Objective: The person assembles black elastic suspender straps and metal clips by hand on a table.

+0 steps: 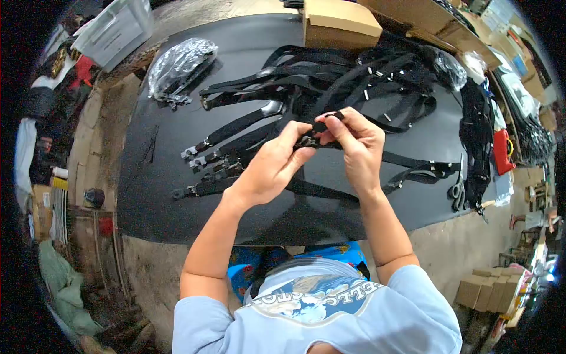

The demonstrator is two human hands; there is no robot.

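My left hand (268, 168) and my right hand (362, 150) meet above the middle of the dark table (236, 221). Both are closed on a black elastic suspender strap (320, 126), pinched between thumbs and fingers. A small dark metal fitting seems to lie at the left fingertips, though fingers partly cover it. Around and beyond my hands spreads a heap of black suspenders (318, 74). Several strap ends with silvery clips (190, 153) point left, beside my left forearm. Another strap (413, 160) stretches right from behind my right hand.
Grey-handled scissors (457, 197) lie at the table's right edge, near a bundle of black straps (476, 135). A clear plastic bag (181, 69) rests at the back left. Behind the heap stands a cardboard box (342, 26); a translucent bin (113, 35) is farther left.
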